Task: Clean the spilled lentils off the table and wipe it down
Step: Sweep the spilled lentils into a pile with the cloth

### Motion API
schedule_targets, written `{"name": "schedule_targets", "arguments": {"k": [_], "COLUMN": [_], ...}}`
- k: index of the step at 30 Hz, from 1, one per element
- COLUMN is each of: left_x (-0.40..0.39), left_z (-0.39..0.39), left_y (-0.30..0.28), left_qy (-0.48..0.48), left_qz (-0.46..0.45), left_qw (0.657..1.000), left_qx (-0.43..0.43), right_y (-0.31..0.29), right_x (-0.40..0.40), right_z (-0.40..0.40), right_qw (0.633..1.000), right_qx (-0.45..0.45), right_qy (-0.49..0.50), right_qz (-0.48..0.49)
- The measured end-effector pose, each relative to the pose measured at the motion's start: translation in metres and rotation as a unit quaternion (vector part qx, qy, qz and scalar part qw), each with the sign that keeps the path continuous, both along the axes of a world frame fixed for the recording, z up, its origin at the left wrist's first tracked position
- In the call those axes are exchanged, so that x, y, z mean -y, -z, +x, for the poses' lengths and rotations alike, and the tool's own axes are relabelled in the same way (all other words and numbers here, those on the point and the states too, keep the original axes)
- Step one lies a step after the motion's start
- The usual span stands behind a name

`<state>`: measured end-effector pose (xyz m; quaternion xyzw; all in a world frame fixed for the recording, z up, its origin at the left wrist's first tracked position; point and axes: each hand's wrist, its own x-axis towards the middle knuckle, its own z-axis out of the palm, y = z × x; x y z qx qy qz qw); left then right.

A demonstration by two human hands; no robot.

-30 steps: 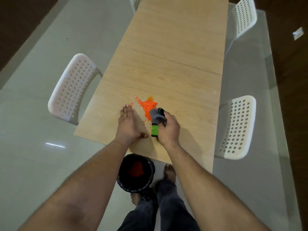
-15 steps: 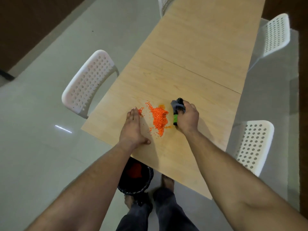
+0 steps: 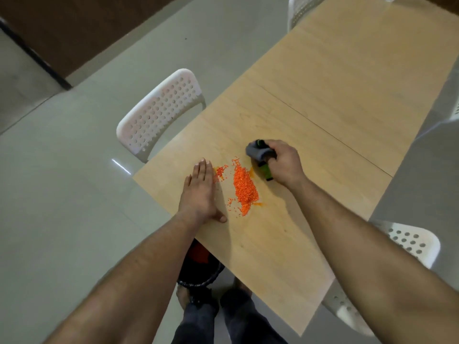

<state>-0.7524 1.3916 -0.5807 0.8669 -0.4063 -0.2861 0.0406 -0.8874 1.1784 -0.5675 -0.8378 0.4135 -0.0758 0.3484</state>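
Orange lentils [image 3: 244,188] heaped on table [image 3: 335,100]; left hand [image 3: 200,192] flat, right hand [image 3: 284,165] grips cloth [image 3: 258,152]. Step: gathering. Next: sweep into bin [image 3: 198,269].

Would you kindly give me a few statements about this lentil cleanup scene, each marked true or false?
1. The right hand grips a grey and green cleaning tool. True.
2. The left hand lies flat on the table beside the lentils. True.
3. The lentils are green. False: they are orange.
4. The black bin stands on the table. False: it stands on the floor, partly under the table's near edge.
5. The cleaning tool lies on the left hand's side of the lentils. False: it is on the right hand's side.
6. A white perforated chair stands by the table. True.
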Motion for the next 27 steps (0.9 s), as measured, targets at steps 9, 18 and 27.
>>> {"name": "schedule_targets", "arguments": {"k": [9, 18, 27], "left_x": [-0.01, -0.015, -0.035], "left_z": [-0.004, -0.013, -0.027], "left_y": [0.008, 0.003, 0.011], "left_qy": [-0.059, -0.099, -0.163], "left_qz": [-0.034, -0.004, -0.035], "left_qw": [0.998, 0.995, 0.986], "left_qx": [-0.015, 0.004, -0.004], "right_y": [-0.003, -0.006, -0.009], "right_x": [-0.006, -0.012, -0.01], "right_z": [0.067, 0.056, 0.106], "right_qw": [0.982, 0.903, 0.945], "right_qx": [-0.083, -0.132, -0.091], "right_qy": [-0.17, -0.41, -0.312], "right_qz": [-0.003, 0.002, -0.03]}}
